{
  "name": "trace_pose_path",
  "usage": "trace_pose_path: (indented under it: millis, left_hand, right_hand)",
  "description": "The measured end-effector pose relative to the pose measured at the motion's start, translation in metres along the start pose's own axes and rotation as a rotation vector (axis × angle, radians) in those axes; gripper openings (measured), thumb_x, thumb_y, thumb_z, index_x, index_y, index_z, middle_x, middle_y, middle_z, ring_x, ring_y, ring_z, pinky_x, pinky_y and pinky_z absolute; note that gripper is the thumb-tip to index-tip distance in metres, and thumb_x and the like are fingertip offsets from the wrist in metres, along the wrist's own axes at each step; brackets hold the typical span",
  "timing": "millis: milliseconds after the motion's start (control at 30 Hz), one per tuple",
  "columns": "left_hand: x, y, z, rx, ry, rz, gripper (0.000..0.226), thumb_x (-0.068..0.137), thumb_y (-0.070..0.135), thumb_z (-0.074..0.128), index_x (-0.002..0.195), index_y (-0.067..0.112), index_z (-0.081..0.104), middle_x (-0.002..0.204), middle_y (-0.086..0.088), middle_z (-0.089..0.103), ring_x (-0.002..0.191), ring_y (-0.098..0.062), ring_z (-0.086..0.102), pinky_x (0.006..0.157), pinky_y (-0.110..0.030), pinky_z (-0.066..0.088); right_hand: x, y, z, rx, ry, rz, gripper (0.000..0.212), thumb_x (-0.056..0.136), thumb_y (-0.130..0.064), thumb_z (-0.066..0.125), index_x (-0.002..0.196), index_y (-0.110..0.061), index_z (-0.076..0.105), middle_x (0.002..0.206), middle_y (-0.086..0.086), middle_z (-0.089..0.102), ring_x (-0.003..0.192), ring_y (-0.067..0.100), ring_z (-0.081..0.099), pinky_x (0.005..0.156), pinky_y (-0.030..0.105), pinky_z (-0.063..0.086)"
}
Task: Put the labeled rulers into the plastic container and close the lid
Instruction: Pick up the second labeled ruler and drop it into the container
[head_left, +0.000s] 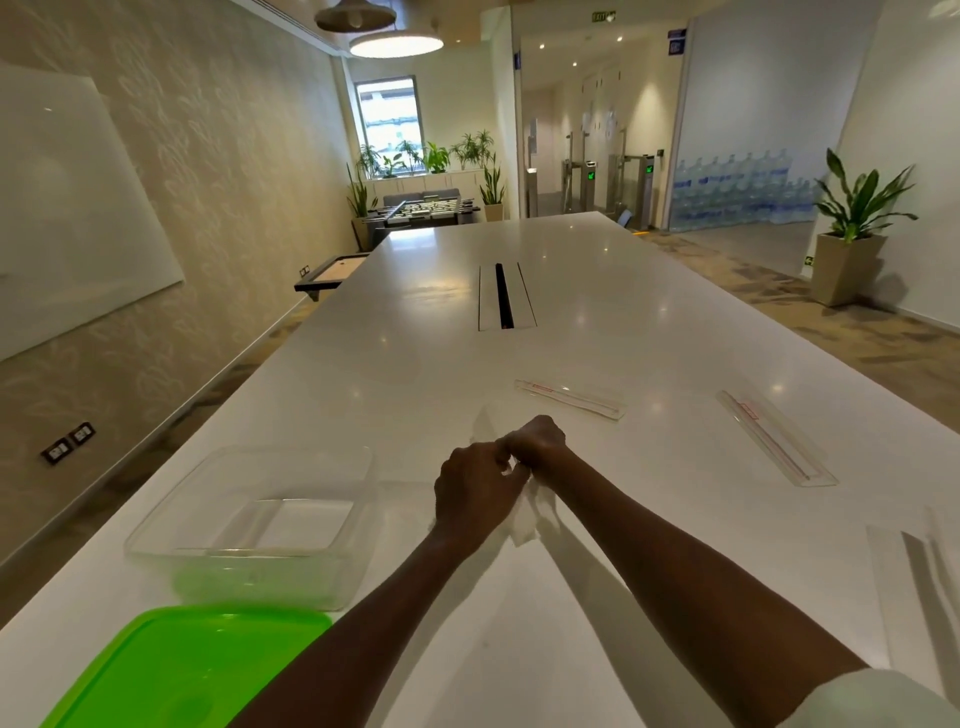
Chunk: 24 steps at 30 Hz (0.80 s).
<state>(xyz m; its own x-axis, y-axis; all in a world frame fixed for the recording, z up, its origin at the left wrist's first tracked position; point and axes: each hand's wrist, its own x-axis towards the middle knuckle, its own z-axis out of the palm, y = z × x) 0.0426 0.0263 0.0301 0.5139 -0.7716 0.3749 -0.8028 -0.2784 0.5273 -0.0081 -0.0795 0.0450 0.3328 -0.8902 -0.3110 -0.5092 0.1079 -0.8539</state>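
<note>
My left hand (478, 493) and my right hand (535, 441) meet over the middle of the white table (415, 338). Both are closed on a thin clear ruler (522, 530) that is mostly hidden by the fingers, and a whitish end shows below them. Two clear rulers with red labels lie flat beyond: one (569, 399) just past my hands, another (776, 439) to the right. The clear plastic container (156, 535) stands open at the left. Its green lid (182, 670) lies flat at the near left corner.
More clear strips (924, 571) lie at the near right edge. A cable slot (504, 296) runs along the table's middle. A whiteboard hangs on the left wall; potted plants stand at the far end and to the right.
</note>
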Motion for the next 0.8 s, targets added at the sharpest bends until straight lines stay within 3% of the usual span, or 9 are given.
trace_pose_path:
  millis: [67, 200, 300, 367, 500, 567, 700, 800]
  left_hand:
    - [0.003, -0.005, -0.005, -0.017, -0.014, -0.006, 0.028, 0.082, 0.044, 0.059, 0.095, 0.025, 0.073, 0.089, 0.004, 0.075, 0.084, -0.017, 0.069, 0.065, -0.026, 0.05]
    - [0.011, -0.015, -0.016, -0.049, 0.062, -0.028, 0.022, 0.084, 0.033, 0.06, 0.097, 0.021, 0.072, 0.091, 0.003, 0.075, 0.084, -0.015, 0.07, 0.069, -0.023, 0.05]
    - [0.017, -0.023, -0.019, -0.031, 0.079, -0.015, 0.025, 0.085, 0.017, 0.06, 0.109, 0.017, 0.067, 0.103, -0.001, 0.073, 0.091, -0.018, 0.068, 0.075, -0.028, 0.052]
    - [0.021, -0.029, -0.018, 0.002, 0.038, 0.018, 0.036, 0.084, 0.01, 0.062, 0.119, 0.014, 0.063, 0.116, -0.006, 0.068, 0.104, -0.021, 0.064, 0.084, -0.031, 0.052]
    - [0.023, -0.039, -0.015, 0.062, -0.069, 0.077, 0.045, 0.081, 0.009, 0.068, 0.126, 0.013, 0.06, 0.126, -0.008, 0.064, 0.119, -0.025, 0.054, 0.095, -0.036, 0.049]
    - [0.023, -0.042, -0.014, 0.07, -0.12, 0.108, 0.042, 0.08, 0.01, 0.069, 0.121, 0.013, 0.064, 0.122, -0.008, 0.067, 0.115, -0.025, 0.058, 0.092, -0.041, 0.051]
    - [0.02, -0.046, -0.013, 0.022, -0.174, 0.078, 0.032, 0.074, 0.01, 0.063, 0.102, 0.022, 0.072, 0.093, -0.002, 0.074, 0.084, -0.02, 0.067, 0.069, -0.035, 0.055]
    - [0.019, -0.047, -0.012, -0.031, -0.157, 0.026, 0.031, 0.072, 0.01, 0.062, 0.097, 0.025, 0.073, 0.087, 0.003, 0.073, 0.079, -0.015, 0.065, 0.067, -0.034, 0.055]
  right_hand:
    - [0.003, -0.003, -0.006, -0.045, -0.05, -0.052, 0.021, 0.061, -0.007, 0.078, 0.079, -0.001, 0.068, 0.074, 0.009, 0.063, 0.07, 0.02, 0.06, 0.054, 0.027, 0.046]
    - [0.01, -0.004, -0.021, -0.136, -0.211, -0.205, 0.026, 0.067, -0.001, 0.077, 0.092, 0.004, 0.073, 0.093, 0.02, 0.07, 0.09, 0.03, 0.067, 0.068, 0.031, 0.045]
    - [0.014, -0.007, -0.028, -0.314, -0.323, -0.282, 0.049, 0.068, -0.004, 0.08, 0.116, -0.01, 0.071, 0.099, 0.0, 0.07, 0.079, 0.011, 0.065, 0.066, 0.019, 0.052]
    - [0.017, -0.01, -0.029, -0.418, -0.383, -0.297, 0.051, 0.069, -0.008, 0.08, 0.118, -0.017, 0.07, 0.099, -0.004, 0.07, 0.078, 0.011, 0.066, 0.064, 0.02, 0.054]
    - [0.022, -0.01, -0.029, -0.556, -0.433, -0.36, 0.049, 0.07, -0.01, 0.08, 0.116, -0.023, 0.071, 0.115, 0.002, 0.072, 0.098, 0.019, 0.069, 0.09, 0.036, 0.057]
    - [0.022, -0.01, -0.03, -0.587, -0.457, -0.391, 0.05, 0.07, -0.01, 0.079, 0.117, -0.023, 0.071, 0.116, 0.001, 0.072, 0.104, 0.02, 0.068, 0.093, 0.037, 0.056]
    - [0.023, -0.01, -0.032, -0.625, -0.485, -0.448, 0.048, 0.07, -0.01, 0.077, 0.115, -0.026, 0.072, 0.11, -0.005, 0.073, 0.094, 0.015, 0.066, 0.083, 0.031, 0.055]
    - [0.026, -0.007, -0.03, -0.657, -0.475, -0.473, 0.046, 0.071, -0.013, 0.077, 0.114, -0.027, 0.073, 0.112, -0.004, 0.073, 0.096, 0.015, 0.065, 0.085, 0.032, 0.054]
